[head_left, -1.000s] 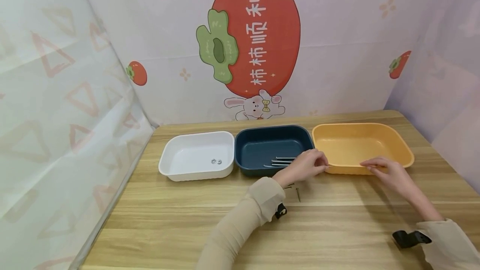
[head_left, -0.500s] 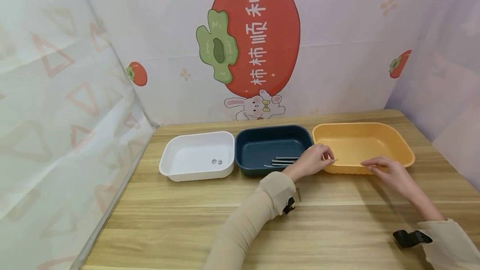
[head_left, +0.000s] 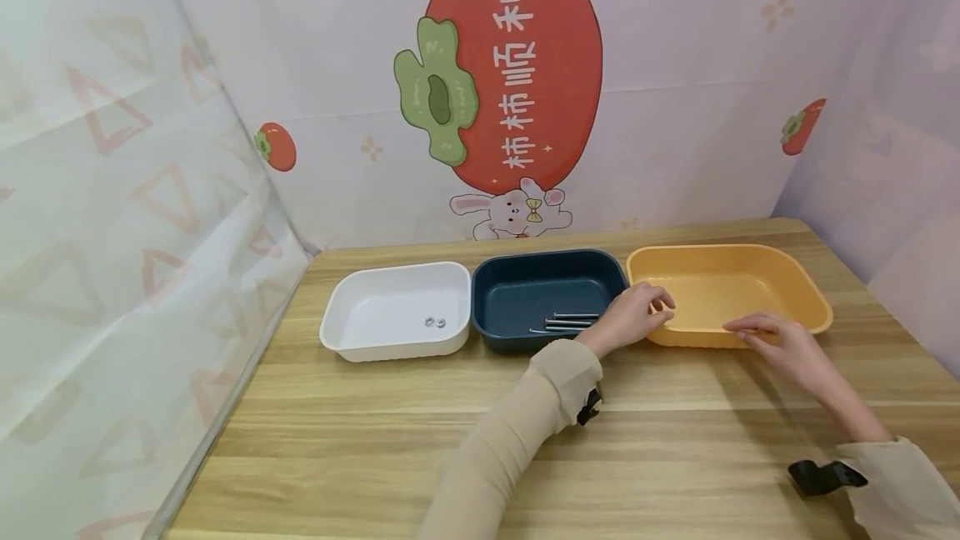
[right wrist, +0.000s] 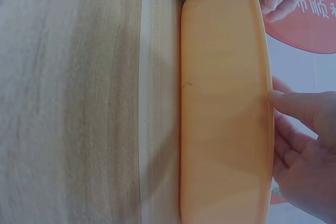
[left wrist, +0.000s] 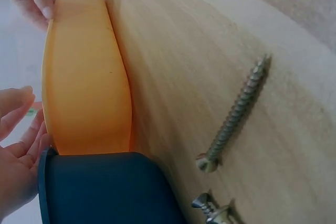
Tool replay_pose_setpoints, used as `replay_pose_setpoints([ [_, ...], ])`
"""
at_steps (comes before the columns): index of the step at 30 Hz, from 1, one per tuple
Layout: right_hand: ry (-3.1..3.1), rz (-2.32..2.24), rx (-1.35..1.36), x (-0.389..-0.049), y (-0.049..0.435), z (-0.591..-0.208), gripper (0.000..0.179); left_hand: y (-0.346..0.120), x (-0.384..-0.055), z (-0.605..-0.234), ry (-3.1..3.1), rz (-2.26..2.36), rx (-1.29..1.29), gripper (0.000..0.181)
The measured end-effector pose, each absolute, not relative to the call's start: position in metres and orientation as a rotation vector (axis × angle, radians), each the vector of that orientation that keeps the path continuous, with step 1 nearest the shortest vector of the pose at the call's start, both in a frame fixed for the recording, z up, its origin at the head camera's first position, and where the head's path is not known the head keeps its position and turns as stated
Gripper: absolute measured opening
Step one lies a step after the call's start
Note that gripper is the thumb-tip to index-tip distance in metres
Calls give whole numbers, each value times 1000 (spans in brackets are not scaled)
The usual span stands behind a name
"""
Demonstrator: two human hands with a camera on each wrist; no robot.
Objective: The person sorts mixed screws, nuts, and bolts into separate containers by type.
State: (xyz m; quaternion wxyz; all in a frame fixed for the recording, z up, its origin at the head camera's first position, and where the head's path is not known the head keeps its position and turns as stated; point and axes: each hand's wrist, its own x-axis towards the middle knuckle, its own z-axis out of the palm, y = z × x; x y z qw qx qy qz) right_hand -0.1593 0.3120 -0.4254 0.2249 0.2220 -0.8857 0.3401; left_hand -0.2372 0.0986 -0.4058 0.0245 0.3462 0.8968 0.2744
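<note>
My left hand [head_left: 633, 317] is over the left front corner of the yellow plastic bin [head_left: 693, 339], beside the dark blue bin. In the left wrist view its thumb and fingers are spread apart, with nothing seen between them. My right hand [head_left: 780, 344] holds the yellow bin's front rim, thumb [right wrist: 294, 103] outside and fingers behind it. On the table under the left wrist lie a threaded screw [left wrist: 236, 111] and more small screws [left wrist: 210, 208], partly cut off by the frame edge.
The dark blue bin [head_left: 517, 343] has several long, nail-like metal pieces [head_left: 570, 322] in it. Left of it stands a white bin [head_left: 397, 352] with two small metal nuts [head_left: 440, 323]. All three bins stand in a row on the wooden table [head_left: 337, 440].
My left hand has moved right and slightly up to the yellow bin, and its fingers have parted. The small screw it pinched half a second ago no longer shows. The right hand stays put.
</note>
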Motion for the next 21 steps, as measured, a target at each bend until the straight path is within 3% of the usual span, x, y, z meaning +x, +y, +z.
replay_pose_setpoints([
  [10,-2456,961,572,-160,315,-429,17,85,-231,-406,2735,966,1229,15],
  [21,-2480,921,584,-159,313,-425,17,66,-217,-405,2657,1048,1236,14],
])
